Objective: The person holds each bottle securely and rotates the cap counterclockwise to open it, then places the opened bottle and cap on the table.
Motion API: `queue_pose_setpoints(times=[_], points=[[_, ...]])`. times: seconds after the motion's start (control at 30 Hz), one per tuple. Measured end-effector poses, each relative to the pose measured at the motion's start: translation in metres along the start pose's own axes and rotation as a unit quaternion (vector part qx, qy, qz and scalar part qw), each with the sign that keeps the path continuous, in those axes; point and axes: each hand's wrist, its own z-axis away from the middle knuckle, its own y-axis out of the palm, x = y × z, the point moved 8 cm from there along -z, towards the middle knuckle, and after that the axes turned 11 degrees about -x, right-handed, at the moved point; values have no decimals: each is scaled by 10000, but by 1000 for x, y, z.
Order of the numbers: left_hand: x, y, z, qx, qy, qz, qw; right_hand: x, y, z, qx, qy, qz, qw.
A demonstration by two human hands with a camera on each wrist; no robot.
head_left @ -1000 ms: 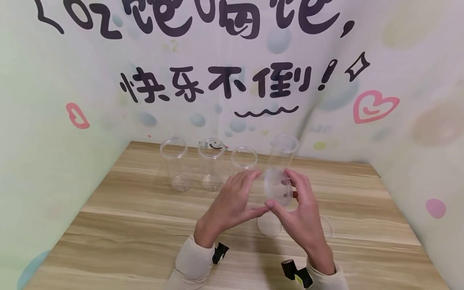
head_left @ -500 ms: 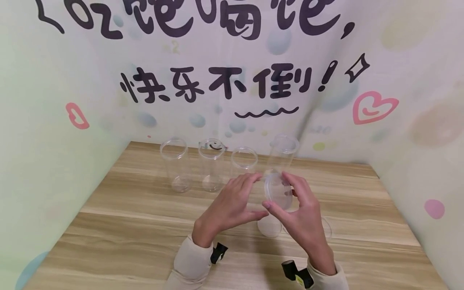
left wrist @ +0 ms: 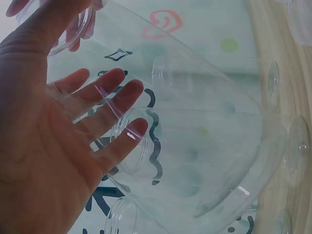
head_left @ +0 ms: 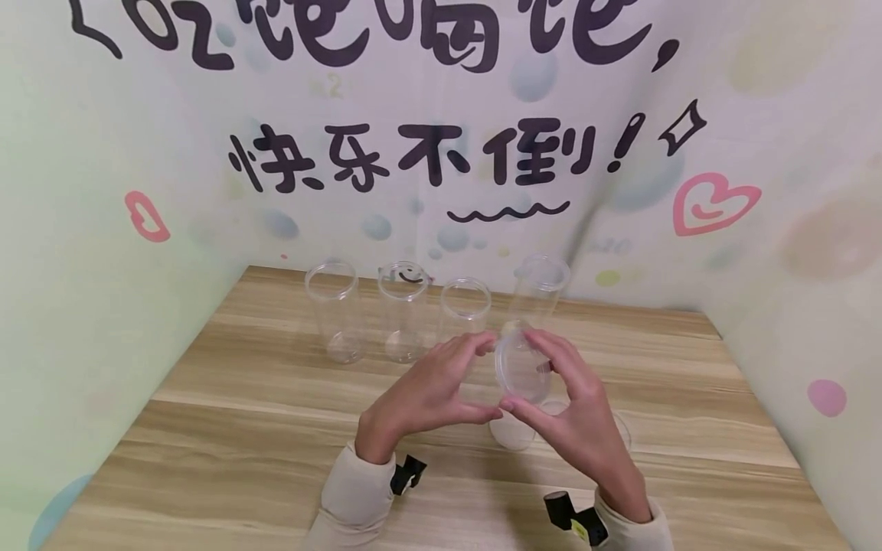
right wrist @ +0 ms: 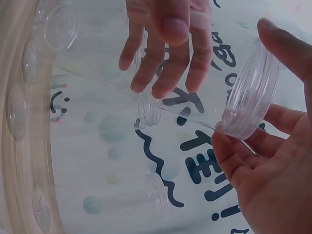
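Note:
A clear cylindrical plastic jar [left wrist: 209,141] is held between the thumb and spread fingers of my left hand [head_left: 430,390]. Its transparent wall barely shows in the head view; in the left wrist view several fingers [left wrist: 109,97] appear through it. My right hand [head_left: 579,409] pinches a clear ridged lid [head_left: 521,371] by its rim, thumb on the near side and fingers on the far side. In the right wrist view this lid [right wrist: 251,92] is at the jar's mouth end, tilted with the jar. Part of the right fingers lies hidden behind the lid.
Three clear jars [head_left: 332,317] with uncovered tops stand in a row at the back left of the wooden table [head_left: 241,451]. Another jar [head_left: 537,298], apparently lidded, stands behind my hands. Clear discs like lids [head_left: 513,432] lie under the right hand. A printed cloth [head_left: 427,92] borders the back.
Both hands have shifted slightly left with the jar and lid. The right fingers have moved left across the lid's upper rim, and the lid appears turned a little. The standing jars have not moved.

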Motion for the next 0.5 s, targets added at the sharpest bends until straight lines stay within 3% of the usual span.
queue_pose_setpoints(times=[0.5], points=[[3, 3, -1, 21, 18, -176, 9998, -6, 4, 3, 619, 306, -118, 9975]])
